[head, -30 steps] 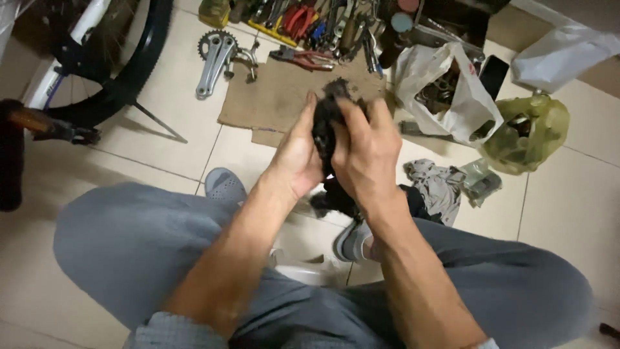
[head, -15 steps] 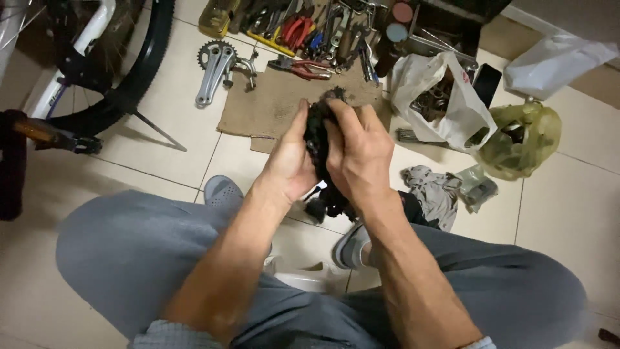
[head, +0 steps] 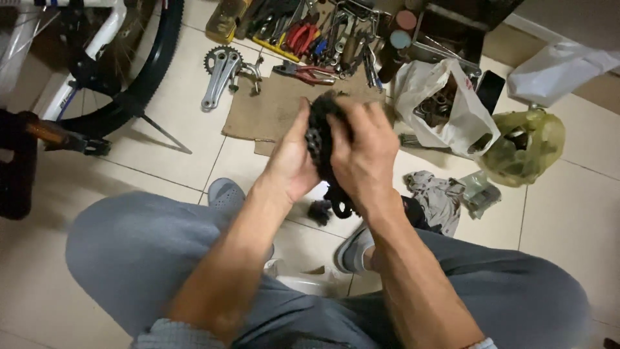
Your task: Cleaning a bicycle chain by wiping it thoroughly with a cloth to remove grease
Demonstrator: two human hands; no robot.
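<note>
Held part: a black, greasy bicycle chain (head: 321,145), bunched in a dark clump between both hands, raised above the floor in front of the knees; a loop of it hangs below the palms.
Left hand (head: 294,161): cupped against the left side of the chain, thumb up along it, fingers closed round the back.
Right hand (head: 363,152): wrapped over the right side and top of the clump, fingers curled down tight on it.
Below the hands: grey shoes (head: 226,192) and crossed legs in grey trousers (head: 129,252), with a small dark piece on the tiles under the dangling loop; what it is cannot be told.
Further out: a sheet of brown cardboard (head: 261,113) on the tiled floor, a silver crank arm with chainring (head: 219,74), red-handled pliers (head: 307,71), a row of hand tools (head: 323,32), a white plastic bag (head: 445,103) of metal parts, a yellow-green bag (head: 526,145), a grey rag (head: 436,197), and a bicycle wheel (head: 139,71) at the left.
Risk: the grip looks slippery; an oily clump may slide out and drop onto the shoes or tiles.
Risk: the hanging loop may swing and smear the trousers.
Risk: fingers squeezed among bunched links may get pinched if the clump shifts.
</note>
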